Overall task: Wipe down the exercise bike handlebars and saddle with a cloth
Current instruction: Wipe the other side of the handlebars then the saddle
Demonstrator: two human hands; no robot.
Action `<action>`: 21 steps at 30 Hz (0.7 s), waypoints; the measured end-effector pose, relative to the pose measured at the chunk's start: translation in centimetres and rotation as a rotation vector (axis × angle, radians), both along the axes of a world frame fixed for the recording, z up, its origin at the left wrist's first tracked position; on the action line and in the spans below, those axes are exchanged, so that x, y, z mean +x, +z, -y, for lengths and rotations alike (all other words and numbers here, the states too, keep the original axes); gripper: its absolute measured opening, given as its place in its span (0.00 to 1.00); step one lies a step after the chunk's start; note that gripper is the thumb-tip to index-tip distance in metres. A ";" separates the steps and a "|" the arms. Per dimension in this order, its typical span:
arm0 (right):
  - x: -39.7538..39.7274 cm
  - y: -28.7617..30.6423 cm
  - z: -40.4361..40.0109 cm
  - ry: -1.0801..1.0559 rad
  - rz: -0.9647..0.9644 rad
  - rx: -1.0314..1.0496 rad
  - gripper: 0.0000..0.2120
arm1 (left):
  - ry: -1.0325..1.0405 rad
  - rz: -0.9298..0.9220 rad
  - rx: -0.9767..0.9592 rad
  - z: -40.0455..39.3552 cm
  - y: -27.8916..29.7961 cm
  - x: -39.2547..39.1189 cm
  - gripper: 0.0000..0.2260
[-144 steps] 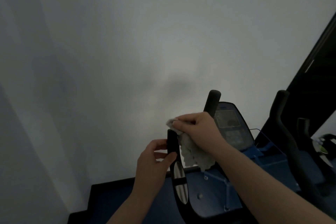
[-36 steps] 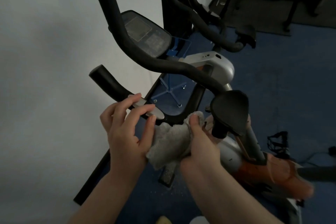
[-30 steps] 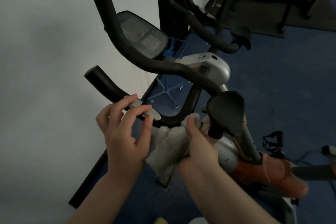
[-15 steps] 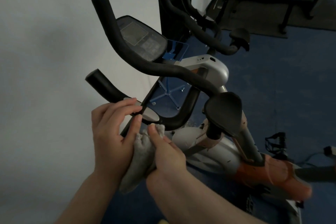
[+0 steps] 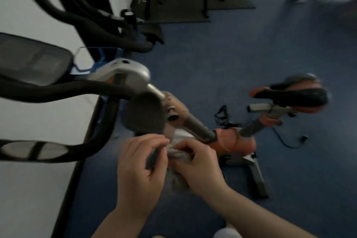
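Now both hands bunch the grey cloth [image 5: 178, 162] below the handlebars [image 5: 63, 91].
Left hand [image 5: 139, 168] and right hand [image 5: 199, 168] each pinch the crumpled, blurred cloth between them; the black saddle [image 5: 293, 96] sits well apart, to the right.

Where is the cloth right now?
In the head view, the cloth is bunched between both hands, low centre, just below the handlebar's round black pad.

1. Two hands, the left hand [image 5: 138, 168] and the right hand [image 5: 199, 166], hold one cloth [image 5: 176, 160].
2. One saddle [image 5: 291, 95] sits right of the cloth.
3. Two handlebars [image 5: 63, 90] curve left of it.
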State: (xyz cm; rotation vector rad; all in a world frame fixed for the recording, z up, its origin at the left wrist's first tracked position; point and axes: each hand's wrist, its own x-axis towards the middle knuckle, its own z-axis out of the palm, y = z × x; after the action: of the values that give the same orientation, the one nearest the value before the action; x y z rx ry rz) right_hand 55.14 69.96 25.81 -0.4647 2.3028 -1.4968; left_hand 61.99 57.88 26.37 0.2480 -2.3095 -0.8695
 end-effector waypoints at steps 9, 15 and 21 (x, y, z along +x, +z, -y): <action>-11.5 -0.9 -23.5 -0.205 -0.420 0.432 0.08 | -0.092 0.460 0.132 -13.8 -5.2 -12.0 0.06; -17.5 -0.7 -36.9 -0.258 -0.390 0.474 0.08 | -0.044 0.405 0.207 -25.5 -5.4 -18.2 0.07; -22.7 -0.7 -41.4 -0.194 -0.413 0.463 0.08 | -0.031 0.429 0.205 -31.9 -4.9 -21.6 0.07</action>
State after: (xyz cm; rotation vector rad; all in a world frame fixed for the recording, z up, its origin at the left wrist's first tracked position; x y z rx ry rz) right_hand 32.47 111.40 25.12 -0.4592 2.9819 -0.9480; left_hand 40.38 89.77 21.49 0.5330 -2.6182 -1.1626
